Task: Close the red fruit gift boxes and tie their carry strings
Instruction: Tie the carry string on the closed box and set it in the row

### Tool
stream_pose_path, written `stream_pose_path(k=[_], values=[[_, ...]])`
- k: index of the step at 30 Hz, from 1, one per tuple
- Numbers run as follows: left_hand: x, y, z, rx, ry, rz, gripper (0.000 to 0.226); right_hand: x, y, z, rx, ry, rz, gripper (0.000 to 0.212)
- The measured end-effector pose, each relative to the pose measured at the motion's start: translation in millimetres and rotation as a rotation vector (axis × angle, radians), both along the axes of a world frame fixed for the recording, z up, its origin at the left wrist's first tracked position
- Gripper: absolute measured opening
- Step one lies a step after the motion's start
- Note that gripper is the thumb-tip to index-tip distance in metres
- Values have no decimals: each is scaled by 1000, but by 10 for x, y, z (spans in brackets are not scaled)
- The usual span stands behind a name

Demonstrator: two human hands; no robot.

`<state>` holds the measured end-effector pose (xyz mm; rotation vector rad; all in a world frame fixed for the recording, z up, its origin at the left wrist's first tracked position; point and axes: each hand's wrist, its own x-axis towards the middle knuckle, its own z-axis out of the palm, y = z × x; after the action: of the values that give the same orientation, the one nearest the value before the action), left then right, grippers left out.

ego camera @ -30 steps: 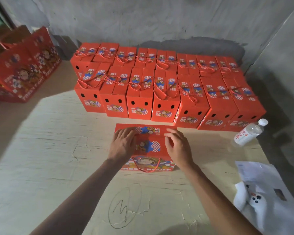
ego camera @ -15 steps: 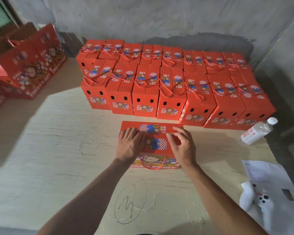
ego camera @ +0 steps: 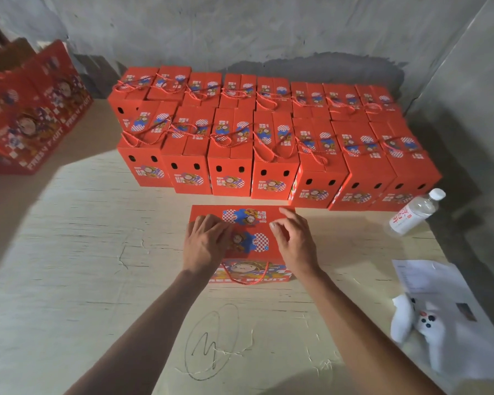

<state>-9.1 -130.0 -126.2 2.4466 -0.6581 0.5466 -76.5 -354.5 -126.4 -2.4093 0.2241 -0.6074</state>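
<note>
A red fruit gift box (ego camera: 250, 223) stands on the pale table in front of me, its top flaps folded down. My left hand (ego camera: 204, 243) lies flat on the left part of the top. My right hand (ego camera: 293, 240) hovers at the right part with fingers loosely curled, fingertips at the flap. A red carry string (ego camera: 244, 276) hangs in a loop down the box's near face. Behind it stand two rows of closed red boxes (ego camera: 231, 166) with strings tied across their tops.
A plastic water bottle (ego camera: 414, 213) lies at the right beside the rows. White paper sheets (ego camera: 434, 283) and a white soft toy (ego camera: 411, 323) sit at the right edge. Flat red cartons (ego camera: 32, 115) lean at the far left. Grey walls close the back and right.
My right hand has lifted its fingers slightly off the flap and curled them. My left hand stays pressed on the top. The camera view has shifted a little.
</note>
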Motion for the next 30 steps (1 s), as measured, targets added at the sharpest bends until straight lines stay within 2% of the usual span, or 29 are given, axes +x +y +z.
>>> stream_pose_path(k=[5,10,16,18,22,23,25,27,30], values=[[93,-105,89,44,144,49,27,50,-13,28,16,91,2,31],[132,-154,133,172,205,-25,27,82,-10,45,-36,88,26,25],[54,-254,163,290,243,31,31,94,14,89,-113,148,46,26],[32,-227,182,236,276,48,41,69,15,63,-63,149,27,30],[51,-112,200,102,460,308,99,-19,55,71,359,271,-167,78],[63,-100,217,46,545,370,114,-22,56,91,442,321,-204,82],[98,-87,254,-93,699,431,134,6,39,127,539,410,-231,73],[117,-49,244,-189,740,444,127,15,29,121,591,414,-238,56],[104,47,190,-295,752,445,107,-4,40,108,667,366,-257,45]])
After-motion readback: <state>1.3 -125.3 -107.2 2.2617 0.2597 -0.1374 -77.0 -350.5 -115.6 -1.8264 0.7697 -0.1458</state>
